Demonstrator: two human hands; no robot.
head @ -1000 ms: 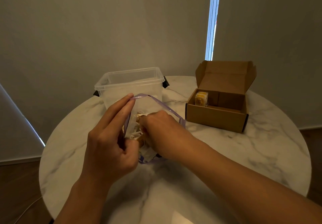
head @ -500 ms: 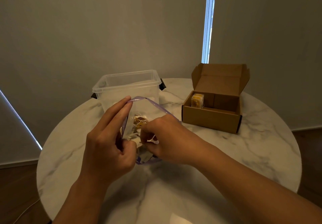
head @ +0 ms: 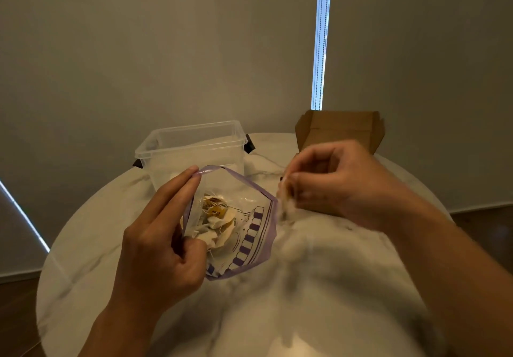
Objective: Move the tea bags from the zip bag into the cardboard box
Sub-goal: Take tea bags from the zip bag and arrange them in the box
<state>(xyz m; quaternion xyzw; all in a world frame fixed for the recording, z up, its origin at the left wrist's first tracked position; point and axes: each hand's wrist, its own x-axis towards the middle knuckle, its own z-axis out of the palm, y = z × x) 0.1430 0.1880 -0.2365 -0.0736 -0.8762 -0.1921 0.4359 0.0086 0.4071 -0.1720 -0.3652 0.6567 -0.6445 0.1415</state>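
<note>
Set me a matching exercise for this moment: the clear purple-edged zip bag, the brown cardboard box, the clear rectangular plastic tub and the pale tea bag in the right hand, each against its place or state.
Things
1. clear purple-edged zip bag
2. brown cardboard box
3. clear rectangular plastic tub
4. pale tea bag

Places or states
A. lid flap raised, lower part hidden behind the right hand
B. pinched by the right hand, outside the zip bag
C. mouth held open by the left hand
D. stands lidless on the far side of the zip bag

Pairs: 1-C, 2-A, 3-D, 4-B.
</note>
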